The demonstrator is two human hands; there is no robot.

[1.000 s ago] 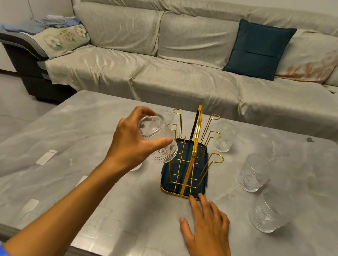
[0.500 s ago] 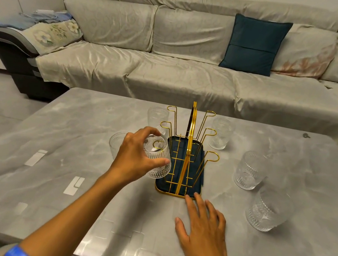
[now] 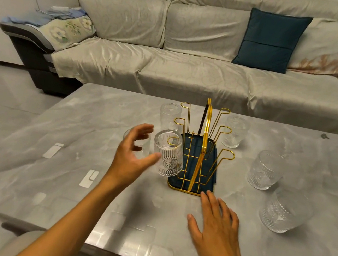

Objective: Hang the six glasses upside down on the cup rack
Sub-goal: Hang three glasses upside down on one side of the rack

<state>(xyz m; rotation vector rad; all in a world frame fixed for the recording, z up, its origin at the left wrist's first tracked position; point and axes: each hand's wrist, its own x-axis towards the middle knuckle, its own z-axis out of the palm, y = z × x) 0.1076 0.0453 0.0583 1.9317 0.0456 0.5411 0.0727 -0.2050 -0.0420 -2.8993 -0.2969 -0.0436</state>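
Observation:
A gold wire cup rack with a dark blue tray stands mid-table. One ribbed clear glass hangs upside down on the rack's near-left prong. My left hand is just left of it, fingers spread, holding nothing. My right hand lies flat on the table, fingertips at the tray's near edge. Upright glasses stand around: one behind my left hand, one far left, one far right, two at the right.
The grey marble table runs to a near edge by my arms. A beige sofa with a teal cushion sits behind the table. A small dark object lies at the far right of the table.
My left hand lowered the glass onto the near-left prong, mouth down, then let go and opened. My right hand has stayed flat by the rack.

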